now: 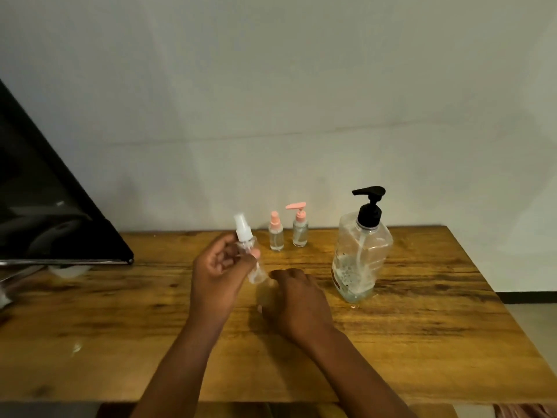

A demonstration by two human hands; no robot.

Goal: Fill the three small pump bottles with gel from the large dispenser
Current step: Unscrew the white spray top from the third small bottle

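Holding: the left hand [218, 267] grips a clear small bottle with a white spray top [244, 236] above the wooden table [422, 342], fingers curled round its neck, the bottle tilted with its base toward 5 o'clock.
Right hand: the right hand [297, 300] lies knuckles-up at 4 o'clock of the held bottle, near its base; whether it grasps anything I cannot tell.
Standing bottles: two small pink-topped bottles [276, 236] [300, 232] stand upright side by side at 2 o'clock of the left hand, near the table's far edge, apart from each other.
Large dispenser: the big clear dispenser with a black pump [361, 251] stands at 3 o'clock of the pink pair, a little gel low inside.
Table's left: a black slanted panel [45, 206] at 9 o'clock.
Behind: a plain pale wall [271, 86].
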